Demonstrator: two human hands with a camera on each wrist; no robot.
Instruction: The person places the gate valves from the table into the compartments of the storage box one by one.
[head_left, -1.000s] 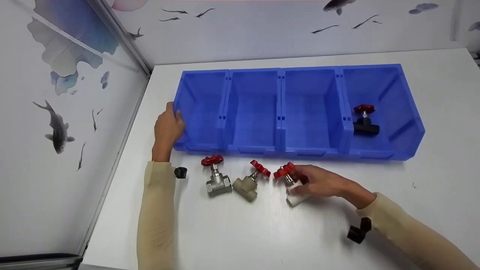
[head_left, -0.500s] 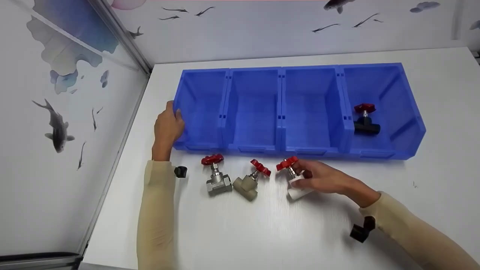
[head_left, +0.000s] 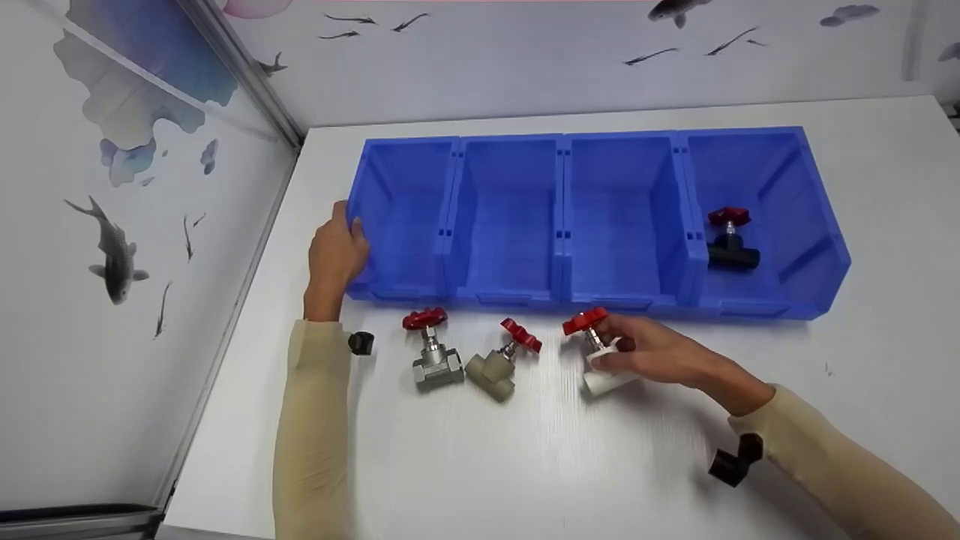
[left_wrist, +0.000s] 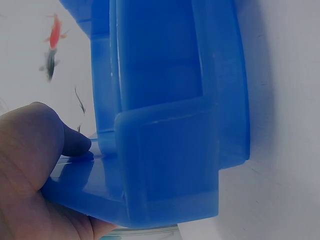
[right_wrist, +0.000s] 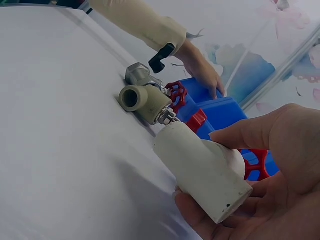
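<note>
My left hand (head_left: 337, 251) grips the left side wall of the leftmost blue bin (head_left: 409, 169), and the left wrist view has the thumb over the wall's edge (left_wrist: 82, 185). Thumb and fingers of my right hand (head_left: 664, 352) pinch a white plastic valve (right_wrist: 200, 170) with a red handwheel. A shadow below it in the right wrist view suggests it is just off the table. To its left lie a tan plastic valve (head_left: 493, 373) and a silver metal valve (head_left: 437, 367), both with red handwheels. A black valve (head_left: 733, 255) lies in the rightmost bin.
The blue bins stand joined side by side across the white table (head_left: 480, 465). Behind them rises a wall panel (head_left: 487, 75) painted with fish, and another panel (head_left: 90, 375) borders the left side. Dark devices (head_left: 735, 461) are strapped at the wrists.
My right hand has moved a little right and toward the bins with the white valve, seemingly lifting it. The left hand stays on the bin, and the other valves have not moved.
</note>
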